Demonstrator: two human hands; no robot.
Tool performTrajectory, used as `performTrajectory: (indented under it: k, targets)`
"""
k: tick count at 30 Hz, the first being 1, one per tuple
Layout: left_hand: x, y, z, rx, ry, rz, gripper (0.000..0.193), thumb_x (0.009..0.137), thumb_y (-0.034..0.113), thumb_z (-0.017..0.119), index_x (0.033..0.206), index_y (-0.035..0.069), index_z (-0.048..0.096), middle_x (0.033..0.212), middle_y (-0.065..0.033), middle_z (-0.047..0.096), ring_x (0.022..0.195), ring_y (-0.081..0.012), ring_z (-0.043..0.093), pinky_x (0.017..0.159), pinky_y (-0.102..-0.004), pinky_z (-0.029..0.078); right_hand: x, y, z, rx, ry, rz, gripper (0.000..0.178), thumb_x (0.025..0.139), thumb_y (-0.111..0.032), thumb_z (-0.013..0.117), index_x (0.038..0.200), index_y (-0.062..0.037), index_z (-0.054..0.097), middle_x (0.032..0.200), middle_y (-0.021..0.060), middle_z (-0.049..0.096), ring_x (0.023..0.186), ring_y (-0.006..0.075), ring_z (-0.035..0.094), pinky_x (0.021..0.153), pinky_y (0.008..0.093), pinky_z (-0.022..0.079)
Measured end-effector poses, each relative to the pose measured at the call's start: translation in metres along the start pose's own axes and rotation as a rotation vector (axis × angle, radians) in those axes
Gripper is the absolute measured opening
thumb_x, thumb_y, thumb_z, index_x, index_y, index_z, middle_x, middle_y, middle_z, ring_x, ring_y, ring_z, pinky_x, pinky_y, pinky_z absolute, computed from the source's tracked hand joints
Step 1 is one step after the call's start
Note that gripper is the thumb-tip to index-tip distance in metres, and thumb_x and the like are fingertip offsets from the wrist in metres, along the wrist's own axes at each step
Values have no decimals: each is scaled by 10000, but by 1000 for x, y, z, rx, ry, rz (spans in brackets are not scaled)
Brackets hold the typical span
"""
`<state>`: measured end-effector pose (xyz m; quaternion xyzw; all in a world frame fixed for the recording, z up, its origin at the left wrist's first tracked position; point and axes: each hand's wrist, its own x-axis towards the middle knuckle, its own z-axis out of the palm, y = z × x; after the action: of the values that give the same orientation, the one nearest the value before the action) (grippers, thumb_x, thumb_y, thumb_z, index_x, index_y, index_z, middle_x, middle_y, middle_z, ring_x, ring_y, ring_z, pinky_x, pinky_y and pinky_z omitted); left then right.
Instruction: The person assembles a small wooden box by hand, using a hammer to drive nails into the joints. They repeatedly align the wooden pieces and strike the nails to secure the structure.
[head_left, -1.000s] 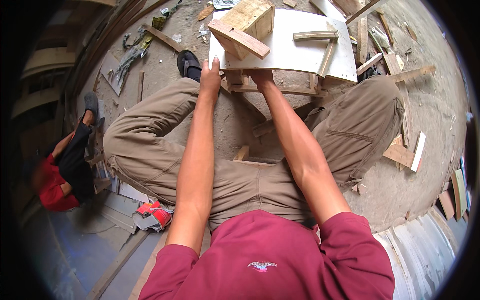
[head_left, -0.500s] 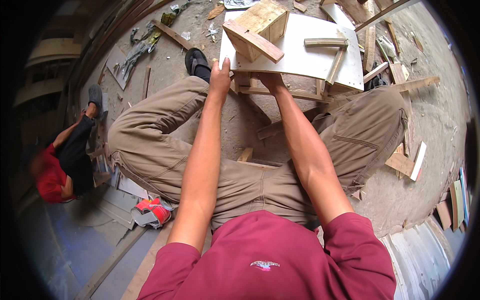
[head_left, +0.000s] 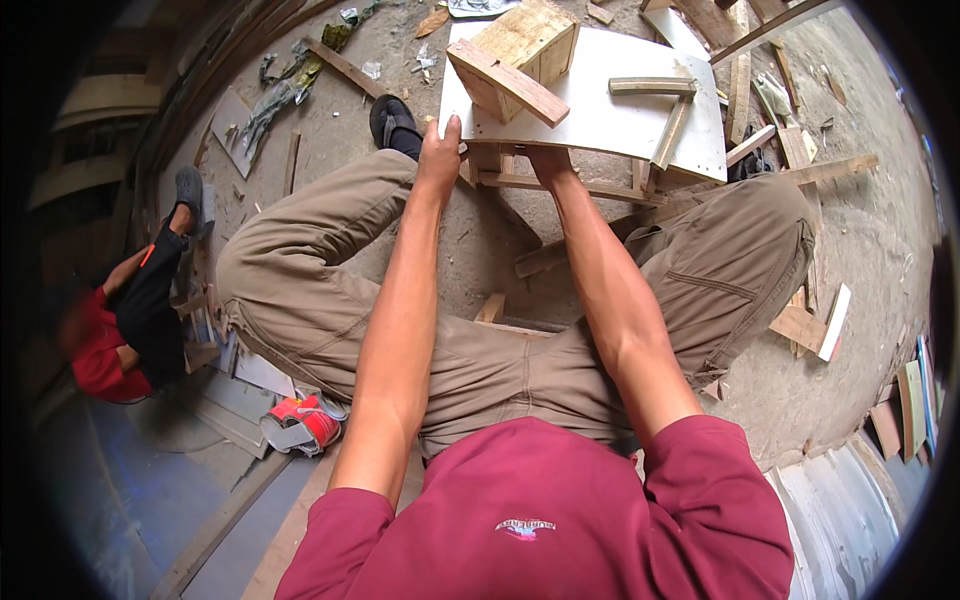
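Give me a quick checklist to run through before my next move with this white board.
1. Left hand on the white board: ok, at its near edge, toward the left corner.
2. Right hand grip: cannot tell; its fingers are hidden under the board.
3. Box-shaped wooden piece fastened down: cannot tell; it sits on the board and no fixing shows.
4. Two wooden strips at the board's right fixed: cannot tell; they meet at an angle.
5. Floor clear of scraps: not ok; wood offcuts lie to the right.
6. Co-worker clear of the board: ok, well off to the left.
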<state>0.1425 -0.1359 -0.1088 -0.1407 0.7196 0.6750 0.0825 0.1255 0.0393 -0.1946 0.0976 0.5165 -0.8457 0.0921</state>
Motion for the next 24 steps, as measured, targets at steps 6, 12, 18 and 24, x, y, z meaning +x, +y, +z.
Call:
performTrajectory:
  k: [6, 12, 18, 24]
  targets:
    - [8, -5, -2, 71, -4, 52, 494, 1006, 404, 498, 1253, -23, 503, 1120, -127, 614, 986, -198, 578, 854, -342, 480, 6, -1, 7, -292, 118, -91, 306, 971, -189, 559, 1238, -46, 513, 1011, 92, 600, 838, 165, 622, 648, 335, 549]
    - [13, -14, 3, 119, 58, 70, 514, 1013, 424, 483, 1327, 17, 472, 1189, -97, 592, 1060, -185, 579, 866, -331, 505, 4, 2, 6, -75, 90, 70, 300, 976, -207, 561, 1236, -61, 536, 1033, 69, 608, 865, 161, 629, 685, 327, 550]
    - [-6, -29, 11, -264, 141, 2, 663, 1007, 579, 376, 1387, 45, 476, 1329, -78, 559, 1168, -185, 554, 926, -340, 484, -14, 0, 5, -105, 70, 267, 332, 976, -207, 581, 1268, -50, 561, 1071, 63, 660, 887, 180, 657, 730, 327, 549]
    - [-32, -8, 25, -293, 134, -157, 786, 1009, 624, 280, 1414, -30, 437, 1382, -103, 539, 1252, -211, 508, 1051, -318, 378, -20, -4, 2, 12, 88, 281, 324, 940, -126, 623, 1219, 28, 565, 1015, 113, 673, 832, 205, 681, 688, 319, 554]
